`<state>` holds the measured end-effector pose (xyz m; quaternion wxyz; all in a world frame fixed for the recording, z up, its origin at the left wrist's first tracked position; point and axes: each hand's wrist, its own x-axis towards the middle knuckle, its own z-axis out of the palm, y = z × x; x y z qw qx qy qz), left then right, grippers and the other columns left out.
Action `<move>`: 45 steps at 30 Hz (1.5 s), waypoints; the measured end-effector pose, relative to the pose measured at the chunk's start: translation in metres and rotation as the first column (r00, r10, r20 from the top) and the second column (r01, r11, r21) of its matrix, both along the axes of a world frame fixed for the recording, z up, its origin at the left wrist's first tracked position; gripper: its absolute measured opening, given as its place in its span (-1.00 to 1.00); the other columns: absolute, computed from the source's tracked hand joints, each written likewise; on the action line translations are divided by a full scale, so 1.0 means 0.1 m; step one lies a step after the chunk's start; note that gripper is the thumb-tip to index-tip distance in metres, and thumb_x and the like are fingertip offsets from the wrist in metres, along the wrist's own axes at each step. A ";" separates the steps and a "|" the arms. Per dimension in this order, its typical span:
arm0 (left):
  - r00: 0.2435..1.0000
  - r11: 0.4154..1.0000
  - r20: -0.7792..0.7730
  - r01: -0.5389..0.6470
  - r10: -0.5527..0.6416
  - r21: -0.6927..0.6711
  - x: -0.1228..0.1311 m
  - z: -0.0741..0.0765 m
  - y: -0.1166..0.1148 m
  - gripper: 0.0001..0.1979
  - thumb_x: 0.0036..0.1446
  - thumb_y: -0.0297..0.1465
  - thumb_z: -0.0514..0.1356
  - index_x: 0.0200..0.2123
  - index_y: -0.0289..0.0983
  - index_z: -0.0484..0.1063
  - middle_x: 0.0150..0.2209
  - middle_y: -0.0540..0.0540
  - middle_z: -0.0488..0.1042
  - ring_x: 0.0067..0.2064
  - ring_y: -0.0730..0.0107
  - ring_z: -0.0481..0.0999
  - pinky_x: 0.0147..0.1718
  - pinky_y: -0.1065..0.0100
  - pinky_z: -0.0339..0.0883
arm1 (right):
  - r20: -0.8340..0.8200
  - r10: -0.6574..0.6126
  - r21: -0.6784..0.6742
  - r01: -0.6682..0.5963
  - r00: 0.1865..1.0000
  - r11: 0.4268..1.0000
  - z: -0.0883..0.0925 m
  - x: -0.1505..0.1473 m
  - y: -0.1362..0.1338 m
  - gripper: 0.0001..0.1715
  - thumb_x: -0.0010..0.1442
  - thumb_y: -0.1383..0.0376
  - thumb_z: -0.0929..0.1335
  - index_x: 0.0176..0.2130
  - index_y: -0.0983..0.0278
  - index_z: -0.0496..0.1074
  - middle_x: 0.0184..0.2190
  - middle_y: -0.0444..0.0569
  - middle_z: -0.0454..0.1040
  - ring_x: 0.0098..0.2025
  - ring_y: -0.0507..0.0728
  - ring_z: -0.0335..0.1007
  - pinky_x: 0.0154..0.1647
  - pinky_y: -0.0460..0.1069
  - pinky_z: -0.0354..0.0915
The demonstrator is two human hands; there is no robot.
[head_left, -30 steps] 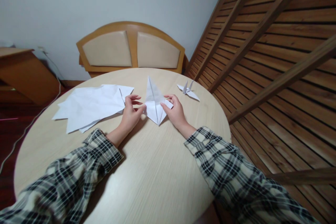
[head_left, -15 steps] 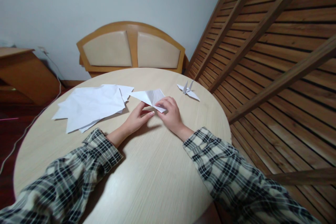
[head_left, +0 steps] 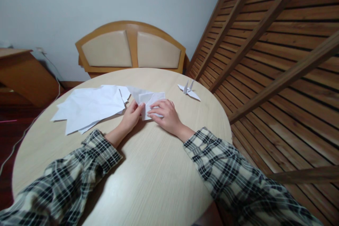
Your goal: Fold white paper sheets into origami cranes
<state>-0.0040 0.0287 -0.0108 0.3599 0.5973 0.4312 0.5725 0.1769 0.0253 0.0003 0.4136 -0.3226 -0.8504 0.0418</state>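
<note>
A partly folded sheet of white paper (head_left: 155, 97) is between my hands above the middle of the round table, one pointed flap reaching to the upper left. My left hand (head_left: 132, 114) is closed on its left side, thumb on the near face and the other fingers behind. Across the right part of the paper lie the fingers of my right hand (head_left: 165, 114), stretched out and slightly apart, touching its surface. A finished white paper crane (head_left: 189, 91) stands to the right, beyond my right hand.
Several loose white sheets (head_left: 88, 107) overlap on the left of the round wooden table (head_left: 148, 176). Behind it stands a padded headboard (head_left: 132, 63) against the wall. Wooden slats (head_left: 265, 77) lean along the right side. A cable (head_left: 29, 132) runs down at the left.
The folded paper has turned, so its flatter face now shows toward me. My left thumb has moved onto the paper. My right fingers have loosened and spread over its surface.
</note>
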 end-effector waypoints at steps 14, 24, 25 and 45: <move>0.992 0.992 0.090 0.099 -0.092 -0.073 0.03 0.03 0.01 -0.79 0.09 -0.28 0.26 -0.22 -0.25 0.48 -0.27 -0.11 0.53 -0.26 0.26 0.46 -0.29 0.26 0.36 | -0.361 -0.159 -0.343 0.028 0.919 0.939 -0.14 0.08 0.19 -0.79 0.24 0.17 0.34 -0.13 0.17 0.42 -0.20 -0.04 0.53 -0.20 0.14 0.45 -0.15 0.08 0.36; 0.981 0.982 0.141 0.148 -0.132 -0.113 0.01 0.03 0.00 -0.76 0.03 -0.32 0.32 -0.22 -0.26 0.48 -0.28 -0.11 0.52 -0.29 0.27 0.48 -0.33 0.26 0.35 | -0.382 -0.127 -0.402 -0.041 0.915 0.915 -0.13 0.06 0.18 -0.80 0.21 0.16 0.34 -0.34 0.24 0.43 -0.39 -0.09 0.51 -0.37 0.08 0.40 -0.36 -0.04 0.27; 0.978 0.979 0.153 0.159 -0.140 -0.125 0.01 0.04 0.00 -0.77 0.03 -0.33 0.31 -0.21 -0.26 0.48 -0.28 -0.11 0.53 -0.30 0.26 0.49 -0.33 0.25 0.36 | -0.383 -0.120 -0.401 -0.048 0.916 0.915 -0.13 0.06 0.19 -0.79 0.22 0.15 0.34 -0.34 0.23 0.43 -0.40 -0.09 0.51 -0.36 0.08 0.40 -0.36 -0.03 0.27; 0.922 0.912 0.341 0.288 -0.182 -0.292 -0.05 0.04 0.06 -0.77 -0.04 -0.39 0.35 -0.25 -0.30 0.53 -0.37 -0.15 0.59 -0.42 0.28 0.53 -0.50 0.32 0.41 | -0.490 0.009 -0.332 -0.196 0.872 0.923 -0.13 0.10 0.26 -0.64 0.15 0.51 0.27 -0.23 0.13 0.52 -0.11 -0.04 0.47 0.02 0.13 0.38 0.07 0.18 0.33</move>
